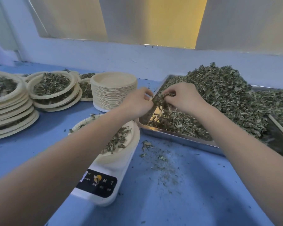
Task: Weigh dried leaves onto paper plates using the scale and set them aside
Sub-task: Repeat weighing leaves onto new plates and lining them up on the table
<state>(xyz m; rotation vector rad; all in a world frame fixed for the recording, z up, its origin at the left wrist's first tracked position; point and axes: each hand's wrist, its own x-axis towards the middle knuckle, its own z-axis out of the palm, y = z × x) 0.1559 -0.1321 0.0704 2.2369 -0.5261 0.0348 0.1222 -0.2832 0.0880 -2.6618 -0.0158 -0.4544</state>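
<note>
Both hands are pinching dried leaves (219, 95) at the tray's (178, 137) near-left corner — left hand (136, 103), right hand (185, 98) — the scale's plate (131, 128) lying just beside, nearer my left.

Bare arms, bare hands, nothing worn.
Both forearms run uncovered from the frame's lower edge up to the wrists; left hand (138, 101) and right hand (183, 98) show no gloves, rings, watch or bands, and no sleeve is in view.

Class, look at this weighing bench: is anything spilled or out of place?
Yes. Loose dried leaf crumbs lie scattered on the blue tabletop between the white digital scale and the steel tray, outside any plate.
</note>
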